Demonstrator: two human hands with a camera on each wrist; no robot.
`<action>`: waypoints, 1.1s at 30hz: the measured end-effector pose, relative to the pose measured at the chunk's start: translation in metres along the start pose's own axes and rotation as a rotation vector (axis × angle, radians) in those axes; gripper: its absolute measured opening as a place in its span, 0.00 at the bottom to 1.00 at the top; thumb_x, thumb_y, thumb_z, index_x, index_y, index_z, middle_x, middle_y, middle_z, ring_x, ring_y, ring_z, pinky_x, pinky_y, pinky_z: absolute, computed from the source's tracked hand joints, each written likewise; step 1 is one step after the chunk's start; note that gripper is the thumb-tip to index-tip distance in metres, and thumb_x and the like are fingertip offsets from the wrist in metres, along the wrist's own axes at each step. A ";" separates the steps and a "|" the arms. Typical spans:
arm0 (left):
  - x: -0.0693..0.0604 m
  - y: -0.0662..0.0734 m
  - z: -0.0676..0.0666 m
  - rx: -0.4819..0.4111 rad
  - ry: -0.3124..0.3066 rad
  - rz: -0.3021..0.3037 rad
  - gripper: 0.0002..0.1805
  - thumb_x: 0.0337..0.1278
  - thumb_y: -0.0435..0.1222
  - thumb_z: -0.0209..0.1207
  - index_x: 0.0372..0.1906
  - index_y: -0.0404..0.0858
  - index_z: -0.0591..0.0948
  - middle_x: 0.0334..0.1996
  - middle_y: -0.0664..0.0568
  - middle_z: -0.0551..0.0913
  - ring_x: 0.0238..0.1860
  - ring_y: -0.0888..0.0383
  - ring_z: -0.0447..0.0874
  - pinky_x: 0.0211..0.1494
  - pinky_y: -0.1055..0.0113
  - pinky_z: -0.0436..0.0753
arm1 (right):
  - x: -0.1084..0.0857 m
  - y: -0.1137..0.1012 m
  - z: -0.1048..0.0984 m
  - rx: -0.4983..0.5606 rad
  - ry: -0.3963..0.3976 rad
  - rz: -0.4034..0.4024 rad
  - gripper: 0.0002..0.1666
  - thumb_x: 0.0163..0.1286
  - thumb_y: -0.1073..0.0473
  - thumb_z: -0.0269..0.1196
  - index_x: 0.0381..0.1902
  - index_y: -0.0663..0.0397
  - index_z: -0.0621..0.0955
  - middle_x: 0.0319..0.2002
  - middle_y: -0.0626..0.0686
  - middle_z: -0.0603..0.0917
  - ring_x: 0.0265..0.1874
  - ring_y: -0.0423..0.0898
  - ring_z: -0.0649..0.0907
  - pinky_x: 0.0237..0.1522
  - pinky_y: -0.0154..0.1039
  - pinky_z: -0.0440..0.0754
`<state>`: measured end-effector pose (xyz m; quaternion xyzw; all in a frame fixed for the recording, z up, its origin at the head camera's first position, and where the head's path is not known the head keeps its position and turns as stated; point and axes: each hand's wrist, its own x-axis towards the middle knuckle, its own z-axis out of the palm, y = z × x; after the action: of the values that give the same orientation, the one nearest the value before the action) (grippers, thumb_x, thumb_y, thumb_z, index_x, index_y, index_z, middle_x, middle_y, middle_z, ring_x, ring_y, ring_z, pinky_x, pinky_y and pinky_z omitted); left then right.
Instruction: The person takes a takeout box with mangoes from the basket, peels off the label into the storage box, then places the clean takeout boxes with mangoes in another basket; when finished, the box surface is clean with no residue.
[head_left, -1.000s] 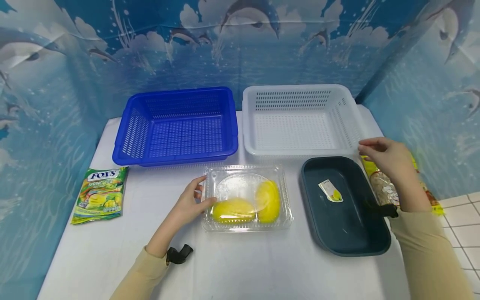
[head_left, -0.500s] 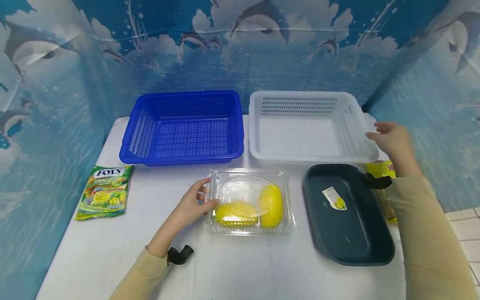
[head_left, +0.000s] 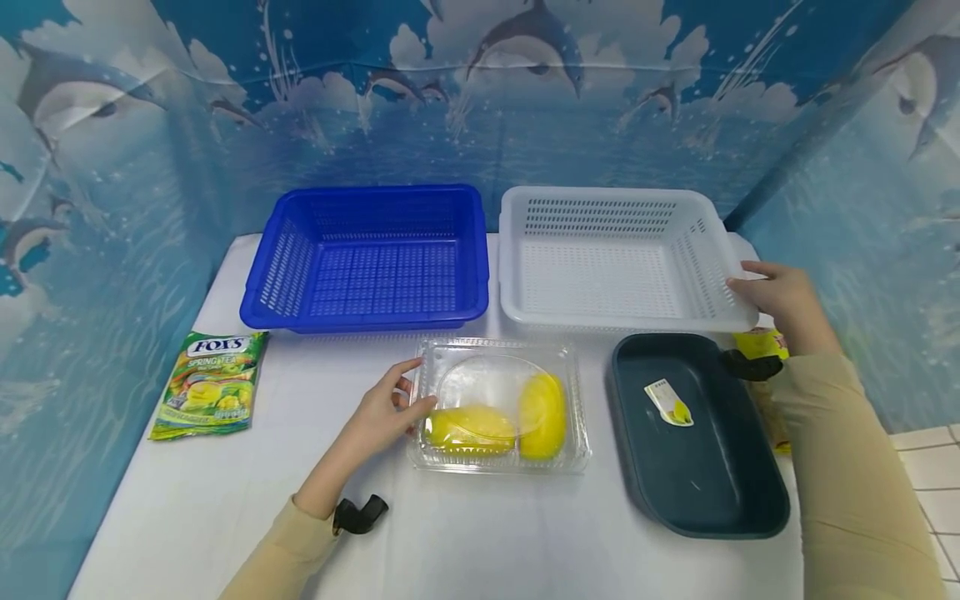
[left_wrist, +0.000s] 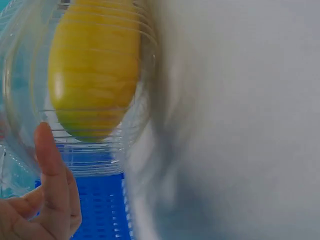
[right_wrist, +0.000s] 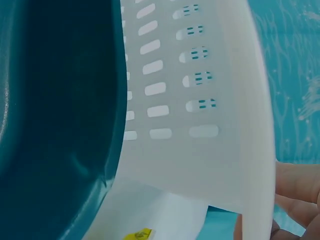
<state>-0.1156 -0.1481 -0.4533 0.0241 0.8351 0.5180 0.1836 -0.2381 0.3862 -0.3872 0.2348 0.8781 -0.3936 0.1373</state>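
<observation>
At the centre of the table, a clear plastic container (head_left: 480,354) holds two yellow mango-like fruits (head_left: 542,417). My left hand (head_left: 382,417) touches its left end with relaxed fingers, the thumb along the side. One fruit (left_wrist: 95,70) shows large through the ribbed plastic in the left wrist view. At the far right, my right hand (head_left: 783,302) pinches the right rim of a white slotted basket (head_left: 615,321). In the right wrist view, fingers (right_wrist: 297,182) sit on the outer side of that rim, and part of the hand is hidden behind it.
A blue slotted basket (head_left: 367,321) stands back left. Below the white basket lies a dark teal tub (head_left: 697,467) with a small label card (head_left: 669,402) in it. A green FOX'S candy bag (head_left: 208,387) lies left. A yellow packet (head_left: 761,342) is partly hidden beneath my right arm.
My right hand has moved back from near the white basket's front right corner to its right rim, which it now grips. My left hand stays at the container. The head view has shifted slightly.
</observation>
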 end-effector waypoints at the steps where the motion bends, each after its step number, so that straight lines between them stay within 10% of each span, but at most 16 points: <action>1: -0.001 0.002 -0.002 -0.001 -0.006 0.015 0.39 0.62 0.41 0.64 0.75 0.44 0.60 0.47 0.43 0.70 0.33 0.57 0.75 0.32 0.63 0.86 | 0.000 0.001 0.000 0.008 -0.002 0.003 0.53 0.69 0.32 0.54 0.78 0.55 0.50 0.72 0.72 0.58 0.61 0.67 0.68 0.65 0.69 0.66; 13: 0.010 0.070 -0.037 -0.043 -0.011 0.202 0.38 0.69 0.41 0.58 0.77 0.39 0.55 0.46 0.42 0.70 0.34 0.58 0.79 0.38 0.65 0.86 | 0.001 0.003 0.001 0.044 0.060 0.001 0.50 0.69 0.33 0.55 0.77 0.55 0.55 0.73 0.70 0.59 0.56 0.59 0.72 0.62 0.54 0.78; 18: 0.056 0.115 -0.033 -0.109 0.032 0.178 0.39 0.68 0.45 0.58 0.77 0.43 0.55 0.44 0.44 0.73 0.32 0.55 0.81 0.39 0.62 0.88 | 0.002 0.004 0.003 0.057 0.074 0.010 0.48 0.69 0.35 0.56 0.77 0.55 0.57 0.73 0.69 0.60 0.53 0.57 0.74 0.40 0.36 0.86; 25: 0.145 0.160 0.001 -0.225 0.043 0.105 0.40 0.66 0.47 0.60 0.77 0.44 0.55 0.37 0.50 0.71 0.31 0.57 0.81 0.42 0.58 0.88 | -0.002 0.003 0.006 0.083 0.110 0.018 0.46 0.70 0.36 0.57 0.76 0.53 0.59 0.72 0.69 0.61 0.53 0.60 0.75 0.42 0.47 0.88; 33: 0.189 0.163 0.052 0.091 0.064 0.106 0.40 0.66 0.50 0.59 0.76 0.42 0.59 0.44 0.45 0.83 0.37 0.49 0.87 0.56 0.58 0.83 | 0.001 0.007 0.005 0.084 0.106 0.009 0.47 0.70 0.36 0.57 0.76 0.55 0.60 0.71 0.70 0.61 0.53 0.61 0.73 0.42 0.47 0.87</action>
<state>-0.2991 0.0159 -0.3845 0.0599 0.8607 0.4892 0.1277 -0.2349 0.3866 -0.3948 0.2646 0.8658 -0.4167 0.0823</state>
